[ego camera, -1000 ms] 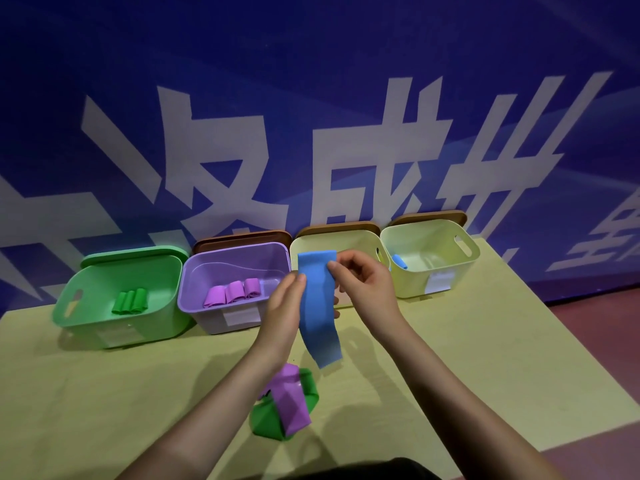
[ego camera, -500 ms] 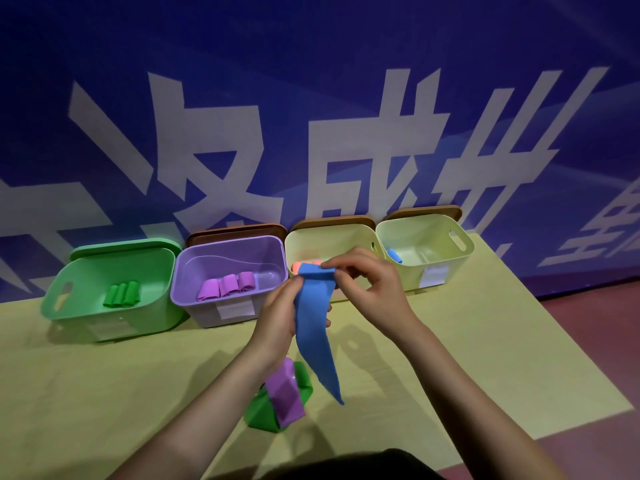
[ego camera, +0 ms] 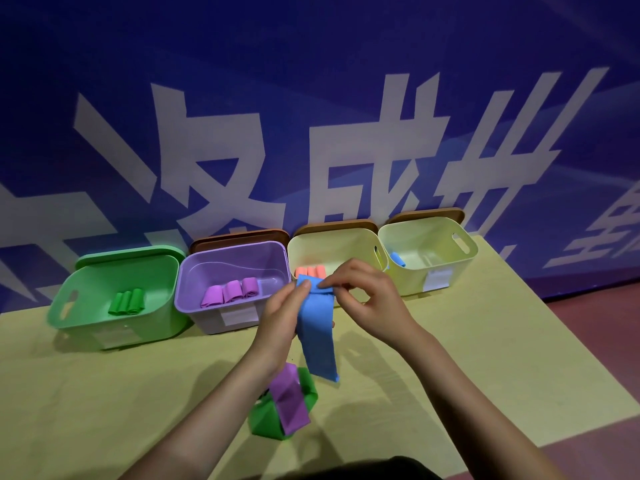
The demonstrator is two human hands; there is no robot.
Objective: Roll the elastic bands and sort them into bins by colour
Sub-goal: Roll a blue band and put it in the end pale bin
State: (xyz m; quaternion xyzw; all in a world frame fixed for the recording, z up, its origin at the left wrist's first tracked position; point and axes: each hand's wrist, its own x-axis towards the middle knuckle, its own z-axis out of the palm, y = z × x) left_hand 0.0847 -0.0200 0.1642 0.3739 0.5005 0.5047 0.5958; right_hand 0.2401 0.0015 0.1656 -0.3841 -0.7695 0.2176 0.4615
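both hands pinch the top of the blue band (ego camera: 317, 327); the right hand (ego camera: 363, 299) has its thumb and forefinger closed on the folded top edge, the left hand (ego camera: 282, 313) has its thumb pressed on the band's left corner with the fingers behind it; the rest of the strip hangs free below the hands, its lower end above the table (ego camera: 485, 358); a second ago the top was flat and unfolded, half a second ago just gripped at the edge, and now a first turn sits at the top; so the rolling has begun, with most of the length still to wind up.

below the hands a purple band (ego camera: 289, 400) lies across a green band (ego camera: 266, 420), both unrolled on the table; behind, four bins stand in a row; the green bin (ego camera: 69, 317) holds green rolls, the purple bin (ego camera: 194, 299) purple rolls, the third bin (ego camera: 304, 251) orange rolls, the right bin (ego camera: 460, 258) one blue roll (ego camera: 397, 259); i judge this band belongs there once rolled.
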